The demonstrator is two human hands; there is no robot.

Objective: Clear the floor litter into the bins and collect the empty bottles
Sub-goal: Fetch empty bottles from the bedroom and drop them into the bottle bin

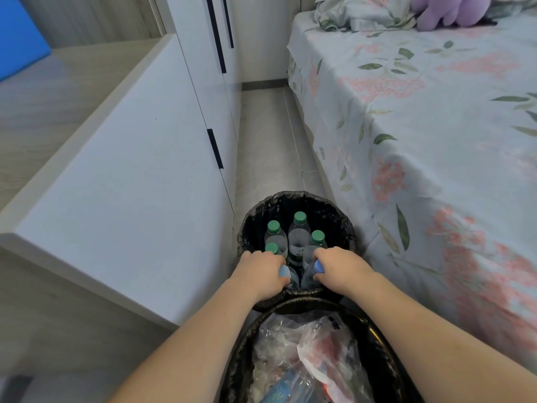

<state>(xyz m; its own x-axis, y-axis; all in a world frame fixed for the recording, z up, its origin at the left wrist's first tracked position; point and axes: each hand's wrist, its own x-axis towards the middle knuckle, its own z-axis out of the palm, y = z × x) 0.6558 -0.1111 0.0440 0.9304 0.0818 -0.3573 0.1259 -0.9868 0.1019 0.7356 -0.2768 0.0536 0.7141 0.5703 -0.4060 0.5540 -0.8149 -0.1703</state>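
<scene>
bottle-collecting step: left hand (263, 270) and right hand (338, 266) each grip a blue-capped clear plastic bottle (315, 271) inside the black-lined round bin (293, 196); next, release them upright beside the green-capped bottles (299, 231).

Clear plastic bottles (297, 242) (4 green-capped) in glossy black liner (261, 207).

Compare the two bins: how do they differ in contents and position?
The far bin holds upright bottles, four with green caps; the near bin holds crumpled plastic bags. Both hands, left and right, grip blue-capped bottles at the far bin; the near bin goes untouched. Both have black liners.
</scene>
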